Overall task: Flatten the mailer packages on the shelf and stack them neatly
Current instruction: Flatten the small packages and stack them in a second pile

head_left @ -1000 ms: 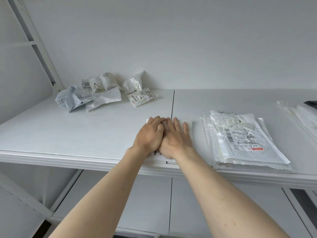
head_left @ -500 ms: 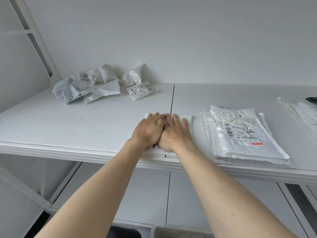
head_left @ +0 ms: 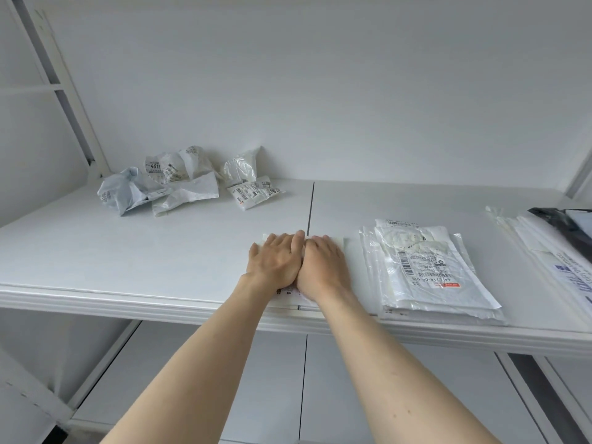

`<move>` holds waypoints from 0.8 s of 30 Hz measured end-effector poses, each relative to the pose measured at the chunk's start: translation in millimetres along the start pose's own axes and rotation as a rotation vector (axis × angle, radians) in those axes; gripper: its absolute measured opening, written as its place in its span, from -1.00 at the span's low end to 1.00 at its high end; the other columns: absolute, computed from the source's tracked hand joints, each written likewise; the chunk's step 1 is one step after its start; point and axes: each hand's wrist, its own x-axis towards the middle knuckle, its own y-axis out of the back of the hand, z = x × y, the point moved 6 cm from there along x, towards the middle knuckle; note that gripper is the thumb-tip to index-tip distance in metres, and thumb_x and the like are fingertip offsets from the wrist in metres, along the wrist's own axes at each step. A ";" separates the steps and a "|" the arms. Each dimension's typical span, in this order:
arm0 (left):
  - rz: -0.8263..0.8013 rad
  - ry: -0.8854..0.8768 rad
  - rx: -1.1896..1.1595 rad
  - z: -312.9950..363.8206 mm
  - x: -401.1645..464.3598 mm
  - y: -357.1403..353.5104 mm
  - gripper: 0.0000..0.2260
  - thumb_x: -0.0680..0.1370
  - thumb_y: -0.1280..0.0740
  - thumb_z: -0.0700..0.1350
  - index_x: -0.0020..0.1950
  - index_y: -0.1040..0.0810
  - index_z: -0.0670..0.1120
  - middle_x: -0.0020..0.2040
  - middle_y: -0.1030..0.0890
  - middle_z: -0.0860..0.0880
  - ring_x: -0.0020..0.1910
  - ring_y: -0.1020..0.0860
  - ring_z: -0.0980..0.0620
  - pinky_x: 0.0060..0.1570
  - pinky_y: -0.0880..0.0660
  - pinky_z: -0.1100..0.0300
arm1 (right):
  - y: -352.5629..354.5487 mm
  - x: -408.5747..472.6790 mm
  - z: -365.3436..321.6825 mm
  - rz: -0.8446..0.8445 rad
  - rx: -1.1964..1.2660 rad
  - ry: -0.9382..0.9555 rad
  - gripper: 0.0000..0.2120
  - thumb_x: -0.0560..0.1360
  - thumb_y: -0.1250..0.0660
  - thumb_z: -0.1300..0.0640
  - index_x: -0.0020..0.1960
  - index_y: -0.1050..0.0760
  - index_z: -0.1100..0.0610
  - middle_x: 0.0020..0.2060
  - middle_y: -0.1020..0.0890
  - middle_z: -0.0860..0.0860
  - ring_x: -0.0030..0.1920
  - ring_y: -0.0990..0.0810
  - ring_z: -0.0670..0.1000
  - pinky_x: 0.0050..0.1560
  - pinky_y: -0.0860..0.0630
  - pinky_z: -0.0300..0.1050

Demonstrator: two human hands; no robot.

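Flattening step, seen from the head camera. The left hand and right hand lie side by side, palms down and fingers straight, pressing a small flat white plastic mailer with a printed label against the white shelf board near its front edge, over the seam between two panels. Only the mailer's far corners and a strip of label at the wrists show (the rest is hidden under the hands), so how smooth it is cannot be judged fully; what shows lies flush.

Just to the right sits the neat stack of flattened translucent white mailers, its top one showing a barcode label and a red strip. At the rear left lies a loose heap of crumpled white and pale-blue mailers, not yet treated. Further flat white envelopes rest at the far right.

The next move probably calls for lifting the pressed mailer by its edges and squaring it onto the stack, then fetching one from the heap.
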 end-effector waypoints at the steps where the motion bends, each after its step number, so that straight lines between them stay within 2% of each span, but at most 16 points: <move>1: -0.005 0.020 0.022 0.6 -4.7 -0.7 -0.62 0.66 0.17 0.07 0.38 -0.28 0.11 0.45 -0.35 0.02 0.50 -0.16 -0.09 0.39 -0.09 -0.20 | 6.0 -6.4 0.8 0.040 -0.059 -0.051 -0.68 0.54 -0.16 0.08 0.26 -0.45 0.09 0.25 -0.49 0.02 0.38 -0.32 0.10 0.42 -0.21 0.03; 4: 0.112 0.150 -0.124 -6.6 -19.7 10.2 -0.57 0.66 0.11 0.10 0.49 -0.28 0.08 0.59 -0.11 -0.04 0.58 0.07 -0.08 0.46 0.00 -0.15 | 12.4 -21.1 0.7 -0.030 -0.121 -0.147 -0.68 0.54 -0.12 0.08 0.24 -0.45 0.10 0.25 -0.46 0.05 0.34 -0.34 0.13 0.33 -0.26 0.13; 5: 0.177 0.208 -0.229 -12.6 -24.4 15.6 -0.58 0.66 0.05 0.07 0.47 -0.34 0.05 0.59 -0.10 -0.07 0.58 0.05 -0.08 0.46 -0.03 -0.13 | 11.6 -24.7 -0.8 -0.066 -0.127 -0.124 -0.68 0.54 -0.12 0.09 0.25 -0.44 0.10 0.26 -0.45 0.06 0.33 -0.33 0.14 0.32 -0.25 0.16; 7: 0.256 0.271 -0.376 -24.2 -31.4 23.6 -0.64 0.60 -0.15 -0.03 0.39 -0.43 0.03 0.56 -0.15 -0.11 0.51 -0.17 -0.14 0.42 -0.20 -0.11 | 8.6 -30.7 -4.3 -0.103 -0.120 -0.038 -0.68 0.55 -0.11 0.10 0.26 -0.44 0.12 0.29 -0.44 0.07 0.34 -0.32 0.17 0.33 -0.24 0.16; 8: 0.272 0.287 -0.484 -26.0 -35.9 27.0 -0.63 0.55 -0.23 -0.10 0.36 -0.45 0.03 0.52 -0.20 -0.14 0.39 -0.35 -0.16 0.32 -0.35 -0.06 | 11.0 -36.7 -2.8 -0.108 -0.091 -0.008 -0.67 0.56 -0.11 0.11 0.27 -0.45 0.12 0.30 -0.44 0.07 0.34 -0.32 0.18 0.35 -0.24 0.15; 9: 0.276 0.315 -0.646 -32.2 -37.8 28.9 -0.61 0.51 -0.28 -0.17 0.33 -0.47 0.02 0.46 -0.29 -0.17 0.17 -0.51 -0.14 0.11 -0.48 0.02 | 11.1 -39.1 -2.8 -0.117 -0.054 0.018 -0.66 0.58 -0.10 0.11 0.29 -0.45 0.13 0.31 -0.45 0.07 0.34 -0.33 0.18 0.36 -0.25 0.13; 10: 0.282 0.347 -0.839 -36.1 -40.5 31.6 -0.59 0.49 -0.31 -0.24 0.32 -0.48 0.00 0.34 -0.41 -0.20 -0.08 -0.54 -0.09 -0.14 -0.49 0.12 | 11.8 -41.6 -1.4 -0.131 -0.015 0.032 -0.65 0.59 -0.10 0.11 0.32 -0.45 0.14 0.32 -0.46 0.07 0.35 -0.33 0.19 0.37 -0.25 0.12; 11: 0.270 0.404 -1.027 -39.2 -44.3 34.3 -0.56 0.49 -0.33 -0.30 0.34 -0.47 -0.02 0.17 -0.50 -0.20 -0.25 -0.48 -0.04 -0.29 -0.42 0.18 | 12.4 -43.7 0.6 -0.150 0.014 0.041 -0.65 0.60 -0.09 0.11 0.33 -0.45 0.14 0.33 -0.46 0.08 0.37 -0.33 0.21 0.38 -0.25 0.11; 13: 0.163 0.502 -1.314 -44.5 -50.3 35.6 -0.47 0.49 -0.35 -0.38 0.42 -0.38 -0.08 -0.11 -0.46 -0.14 -0.32 -0.37 -0.02 -0.36 -0.32 0.18 | 15.5 -47.8 4.7 -0.183 0.057 0.048 -0.67 0.61 -0.10 0.12 0.31 -0.47 0.13 0.34 -0.47 0.08 0.38 -0.33 0.22 0.40 -0.27 0.10; 14: 0.118 0.514 -1.336 -46.1 -54.4 36.2 -0.45 0.48 -0.37 -0.38 0.44 -0.35 -0.10 -0.16 -0.44 -0.13 -0.33 -0.36 -0.03 -0.37 -0.30 0.17 | 17.2 -50.2 5.6 -0.191 0.074 0.059 -0.69 0.61 -0.12 0.13 0.28 -0.49 0.13 0.32 -0.49 0.08 0.37 -0.36 0.21 0.39 -0.29 0.10; 16: 0.037 0.458 -1.231 -45.0 -61.5 35.4 -0.49 0.48 -0.41 -0.33 0.38 -0.37 -0.13 -0.14 -0.51 -0.17 -0.35 -0.44 -0.05 -0.37 -0.38 0.18 | 21.3 -56.9 3.1 -0.208 0.089 0.109 -0.75 0.60 -0.15 0.14 0.17 -0.55 0.15 0.21 -0.55 0.07 0.28 -0.44 0.18 0.30 -0.37 0.09; 18: 0.024 0.391 -1.101 -40.9 -66.1 31.1 -0.59 0.45 -0.44 -0.31 0.27 -0.44 -0.22 -0.02 -0.62 -0.23 -0.23 -0.61 -0.14 -0.22 -0.61 0.03 | 29.9 -62.7 -2.2 -0.224 0.083 0.138 -0.81 0.60 -0.17 0.16 0.02 -0.55 0.17 0.08 -0.58 0.06 0.16 -0.52 0.17 0.13 -0.46 0.05; 19: 0.057 0.381 -1.081 -40.0 -65.6 30.1 -0.56 0.43 -0.46 -0.31 0.28 -0.46 -0.22 0.03 -0.63 -0.24 -0.13 -0.64 -0.19 -0.11 -0.63 -0.07 | 40.5 -64.2 -4.4 -0.196 0.088 0.140 -0.82 0.59 -0.18 0.17 -0.01 -0.55 0.17 0.06 -0.59 0.07 0.12 -0.54 0.17 0.07 -0.49 0.04; 21: 0.133 0.379 -1.101 -36.6 -65.9 30.8 -0.47 0.42 -0.46 -0.31 0.36 -0.40 -0.21 0.09 -0.61 -0.21 -0.02 -0.64 -0.21 -0.02 -0.61 -0.09 | 71.9 -62.0 -7.0 -0.027 0.089 0.144 -0.79 0.59 -0.19 0.17 0.07 -0.59 0.13 0.12 -0.60 0.07 0.14 -0.54 0.15 0.10 -0.51 0.05; 23: 0.187 0.398 -1.109 -34.3 -66.9 30.2 -0.42 0.45 -0.44 -0.31 0.43 -0.32 -0.17 0.06 -0.58 -0.16 -0.04 -0.61 -0.17 -0.12 -0.59 0.02 | 105.2 -57.1 -3.3 0.145 -0.002 0.119 -0.74 0.58 -0.22 0.13 0.23 -0.54 0.07 0.22 -0.55 0.05 0.27 -0.44 0.11 0.24 -0.44 0.09; 24: 0.200 0.407 -1.103 -33.1 -68.1 28.3 -0.42 0.46 -0.43 -0.30 0.44 -0.31 -0.15 0.04 -0.57 -0.14 -0.06 -0.60 -0.15 -0.20 -0.56 0.07 | 116.2 -53.3 3.8 0.170 -0.092 0.051 -0.68 0.57 -0.25 0.06 0.32 -0.47 0.06 0.30 -0.48 0.05 0.37 -0.34 0.13 0.31 -0.36 0.15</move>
